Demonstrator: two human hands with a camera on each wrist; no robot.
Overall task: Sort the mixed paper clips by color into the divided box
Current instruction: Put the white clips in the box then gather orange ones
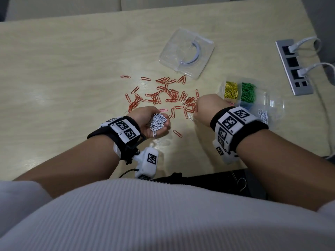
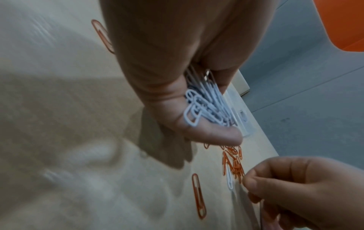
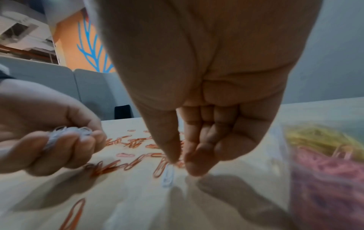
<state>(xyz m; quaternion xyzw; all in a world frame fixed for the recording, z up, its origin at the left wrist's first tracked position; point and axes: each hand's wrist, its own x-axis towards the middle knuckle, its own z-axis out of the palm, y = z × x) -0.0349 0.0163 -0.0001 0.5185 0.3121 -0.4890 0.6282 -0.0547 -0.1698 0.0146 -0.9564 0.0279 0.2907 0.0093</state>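
My left hand is palm-up with its fingers curled round a bunch of white paper clips. My right hand reaches down at the pile's right edge. Its thumb and forefinger pinch the end of a single white clip that lies on the table. Orange clips are scattered over the middle of the table. The clear divided box stands right of my right hand and holds yellow clips, green clips, blue clips and white clips.
The box's clear lid lies behind the pile. A grey socket panel with white plugs and cables is set into the table at the far right. A lone orange clip lies between my hands. A stray pink clip sits near my left hand.
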